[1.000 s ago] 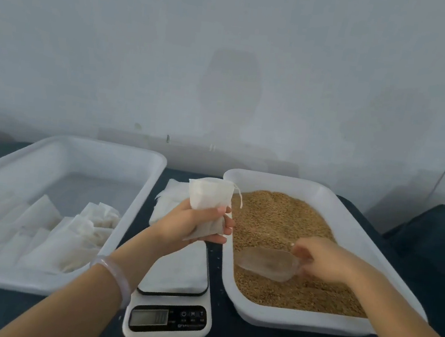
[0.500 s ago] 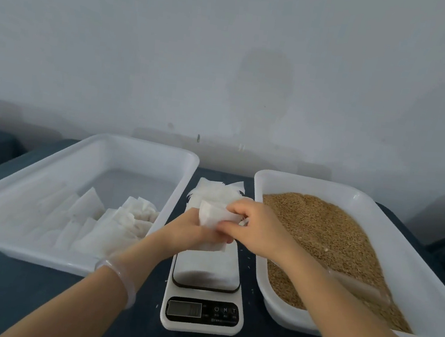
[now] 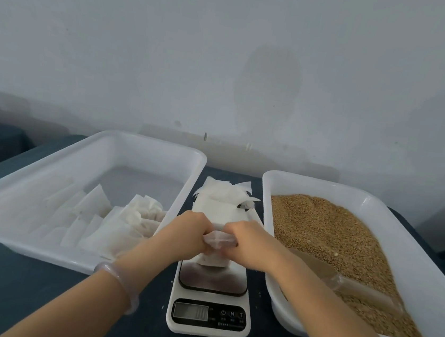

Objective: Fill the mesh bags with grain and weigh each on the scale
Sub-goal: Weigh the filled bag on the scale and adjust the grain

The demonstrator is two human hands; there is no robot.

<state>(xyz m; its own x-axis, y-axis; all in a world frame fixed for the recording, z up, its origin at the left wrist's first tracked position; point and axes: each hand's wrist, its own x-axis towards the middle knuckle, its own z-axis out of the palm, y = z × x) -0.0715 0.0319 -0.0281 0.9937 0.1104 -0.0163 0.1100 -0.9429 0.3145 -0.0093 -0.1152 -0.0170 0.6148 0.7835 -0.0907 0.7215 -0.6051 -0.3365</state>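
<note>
Your left grip [image 3: 191, 229] and right grip [image 3: 248, 237] both pinch the mesh bag [image 3: 217, 244] at its top, fingers curled, one per side. Bag sits low over the scale [image 3: 210, 300] platform; can't tell if it's touching. Right tray [image 3: 311, 181] holds the grain [image 3: 319, 229], scoop [image 3: 338, 281] lying in it. Stack of spare bags [image 3: 223, 196] behind the scale, more in the left tray [image 3: 147, 139].

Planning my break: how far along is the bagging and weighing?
Done, it seems: a pile of bags lies in the left tray. In hand: the left hand and right hand grip the top of one mesh bag over the scale; whether it rests there is unclear. Left: a stack of flat bags behind the scale, and much grain, with the scoop lying in it.
</note>
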